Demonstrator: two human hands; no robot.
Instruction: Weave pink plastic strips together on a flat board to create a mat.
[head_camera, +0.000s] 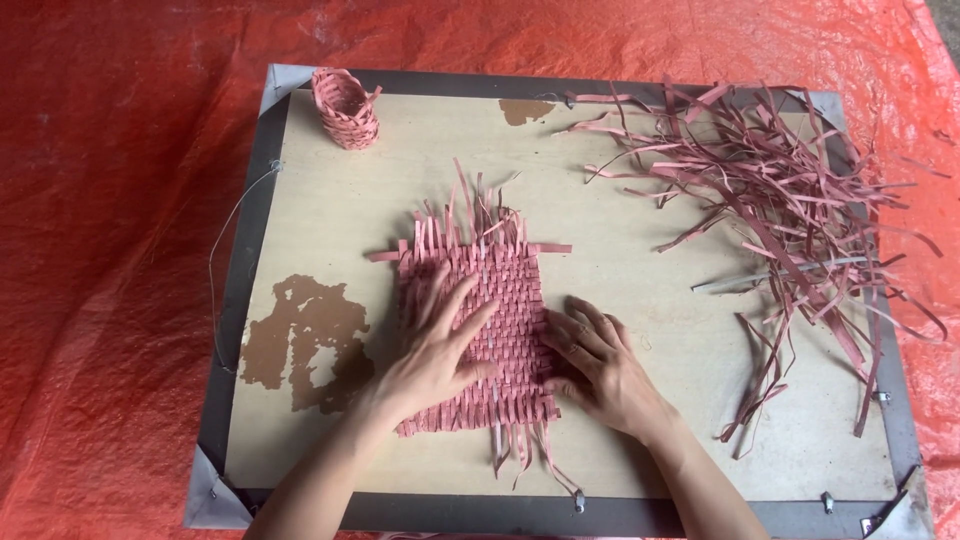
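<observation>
The pink woven mat (480, 300) lies flat in the middle of the counter (620, 440), loose strip ends sticking out of its far and near edges. The left hand (435, 350) is spread open, palm down, pressing on the mat, while the right hand (600, 365) rests open at the mat's right edge, fingertips touching the weave. Beyond the mat to the right sprawls a heap of loose pink strips (780, 190), and a small woven basket (346, 108) stands beyond the mat to the left, the counter sitting on a red tarp (110, 250).

Bright even daylight, soft shadows, sharp focus
</observation>
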